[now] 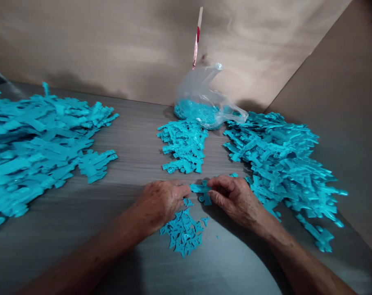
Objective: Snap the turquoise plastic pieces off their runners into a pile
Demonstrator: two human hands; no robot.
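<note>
A flat turquoise gun-shaped piece (pixel 206 198) is between my two hands, just above the table. My right hand (pixel 235 198) pinches its right side between thumb and fingers. On the other side, my left hand (pixel 164 198) has its fingers closed at the piece's left tip; the exact hold is partly hidden by the hand. Under my left fingers lies a small pointed scrap (pixel 188 202). Closer to me, a heap of small turquoise scraps (pixel 186 235) rests on the table, between my forearms.
Large piles of turquoise pieces lie at the left (pixel 41 147) and right (pixel 284 159). A smaller stack of pieces (pixel 186 145) sits beyond my hands. Behind it is a clear plastic bag (pixel 201 92) with turquoise bits inside. A wooden board (pixel 112 49) closes off the back.
</note>
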